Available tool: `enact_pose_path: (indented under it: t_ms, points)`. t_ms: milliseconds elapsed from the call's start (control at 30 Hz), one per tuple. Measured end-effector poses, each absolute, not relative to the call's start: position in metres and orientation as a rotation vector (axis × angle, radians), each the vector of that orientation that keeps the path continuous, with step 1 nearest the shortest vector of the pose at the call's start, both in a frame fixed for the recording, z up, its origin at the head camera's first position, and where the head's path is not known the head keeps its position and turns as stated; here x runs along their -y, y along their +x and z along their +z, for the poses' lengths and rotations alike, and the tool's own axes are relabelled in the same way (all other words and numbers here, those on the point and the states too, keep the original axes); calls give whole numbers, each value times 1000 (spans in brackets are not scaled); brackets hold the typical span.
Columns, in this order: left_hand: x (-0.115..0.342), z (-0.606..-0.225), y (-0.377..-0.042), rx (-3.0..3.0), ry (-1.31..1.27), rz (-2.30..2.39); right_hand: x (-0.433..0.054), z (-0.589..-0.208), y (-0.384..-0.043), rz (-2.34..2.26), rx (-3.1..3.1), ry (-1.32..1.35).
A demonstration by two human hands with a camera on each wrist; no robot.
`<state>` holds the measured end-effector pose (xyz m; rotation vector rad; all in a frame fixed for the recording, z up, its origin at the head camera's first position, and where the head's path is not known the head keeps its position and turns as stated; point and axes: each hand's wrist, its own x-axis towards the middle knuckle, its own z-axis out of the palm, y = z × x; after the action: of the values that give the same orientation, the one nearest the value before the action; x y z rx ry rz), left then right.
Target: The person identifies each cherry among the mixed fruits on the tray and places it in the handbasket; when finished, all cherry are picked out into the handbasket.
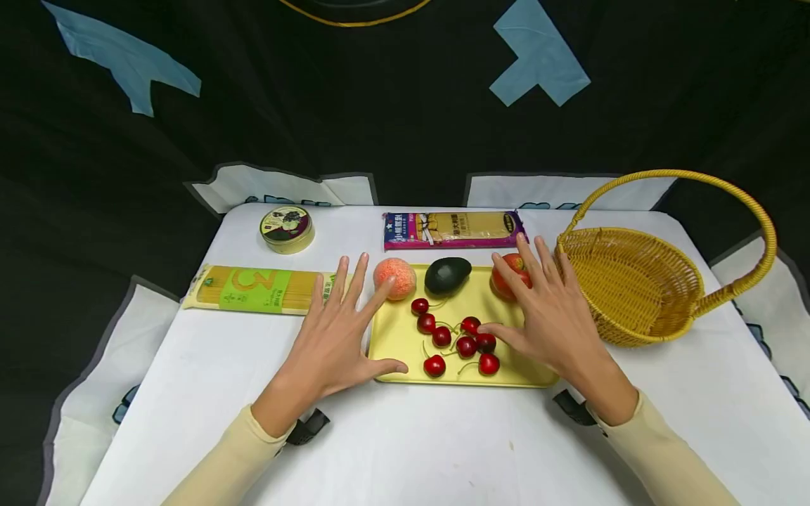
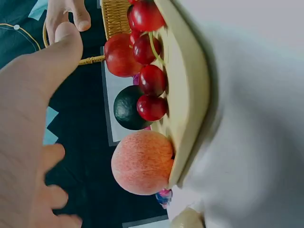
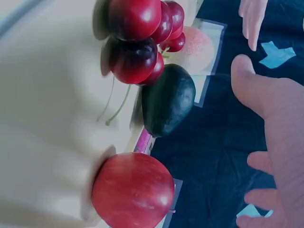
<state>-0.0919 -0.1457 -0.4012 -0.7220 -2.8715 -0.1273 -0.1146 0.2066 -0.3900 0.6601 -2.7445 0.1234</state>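
A yellow tray [image 1: 395,341] carries several cherries [image 1: 466,346] with stems, a fuzzy peach [image 1: 395,277], a dark avocado [image 1: 447,275] and a round red fruit [image 1: 500,284], perhaps an apple. My left hand [image 1: 338,344], fingers spread, hovers over the tray's left edge and holds nothing. Over the tray's right side, my right hand [image 1: 557,316] is spread too, partly covering the red fruit in the head view. Both wrist views show a gap between hand and fruit; the peach [image 2: 142,162] is closest in the left one, the avocado [image 3: 168,100] central in the right.
At the right stands a yellow wicker basket [image 1: 623,330] with a tall arched handle. A purple pasta packet [image 1: 455,230] lies behind the tray. Left are a green-labelled noodle packet [image 1: 253,289], its right end behind my left fingers, and a round tin [image 1: 287,230].
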Motion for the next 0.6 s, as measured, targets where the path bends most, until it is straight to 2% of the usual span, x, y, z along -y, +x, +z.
enact_pose_path:
  t_ms: [233,600]
  points:
    - [161,-408,-76,2728,-935,-404,-210,-393,-98,374,2673,722]
    - [168,-430,-62,2801,-851,-660,-209,-419,-71,513,2625,916]
